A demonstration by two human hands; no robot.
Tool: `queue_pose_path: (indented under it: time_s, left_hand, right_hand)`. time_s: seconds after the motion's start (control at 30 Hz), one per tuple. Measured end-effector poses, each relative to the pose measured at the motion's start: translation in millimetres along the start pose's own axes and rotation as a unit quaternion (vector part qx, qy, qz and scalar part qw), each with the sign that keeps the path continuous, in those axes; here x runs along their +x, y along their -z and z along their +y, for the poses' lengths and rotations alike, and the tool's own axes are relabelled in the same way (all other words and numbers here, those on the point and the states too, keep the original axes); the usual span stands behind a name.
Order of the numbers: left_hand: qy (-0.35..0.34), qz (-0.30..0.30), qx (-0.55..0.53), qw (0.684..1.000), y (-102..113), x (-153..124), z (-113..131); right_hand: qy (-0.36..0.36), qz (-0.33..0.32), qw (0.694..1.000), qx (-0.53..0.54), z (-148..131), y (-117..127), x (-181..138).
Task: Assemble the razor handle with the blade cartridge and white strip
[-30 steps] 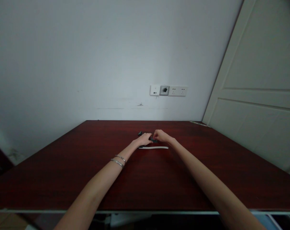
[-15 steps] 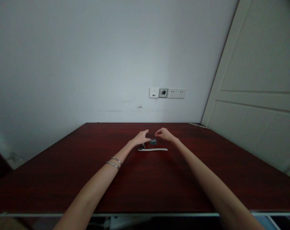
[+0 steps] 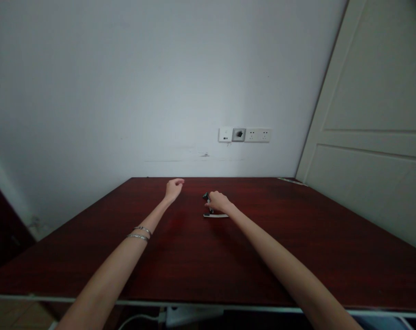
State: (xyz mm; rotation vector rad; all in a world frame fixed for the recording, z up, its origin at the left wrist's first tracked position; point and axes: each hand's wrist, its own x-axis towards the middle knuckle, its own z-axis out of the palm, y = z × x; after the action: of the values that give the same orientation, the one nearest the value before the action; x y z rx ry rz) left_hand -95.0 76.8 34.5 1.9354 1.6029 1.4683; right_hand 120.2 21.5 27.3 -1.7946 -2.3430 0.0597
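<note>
My right hand (image 3: 219,201) rests on the dark red table (image 3: 201,256), fingers curled down onto a small dark object (image 3: 206,196) that sticks out at its left side. A thin white strip (image 3: 215,215) lies flat just in front of that hand, its right end hidden under my wrist. My left hand (image 3: 173,188) hovers apart to the left, above bare table, with loosely bent fingers and nothing in it. Two thin silver bangles (image 3: 139,233) sit on my left forearm.
A white wall stands behind the table with a row of sockets (image 3: 244,134). A cream panelled door (image 3: 373,128) runs along the table's right side. A white power strip (image 3: 190,315) and cable show below the table's near edge.
My hands have parted. The left hand moved away to the left and lifted off the objects. The right hand shifted left and came down over the small dark object, covering part of the white strip.
</note>
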Motion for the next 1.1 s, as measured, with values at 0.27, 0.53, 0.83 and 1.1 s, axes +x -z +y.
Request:
queue_pose_path:
  time_s: [0.27,0.53,0.83,1.1]
  left_hand:
    - [0.022,-0.049,0.05,0.997,12,1,-18]
    - [-0.016,-0.154,0.057,0.986,0,-18,-10]
    - [-0.135,-0.323,0.115,0.93,-49,-41,33]
    - [-0.162,-0.393,0.116,0.898,-93,-45,48]
  right_hand:
    - [-0.007,0.022,0.999,-0.028,-17,-11,-3]
    - [-0.021,0.032,0.999,-0.028,-19,-13,3]
    - [-0.096,0.082,0.992,-0.024,53,28,-5]
    - [-0.181,0.073,0.979,-0.054,190,45,-57]
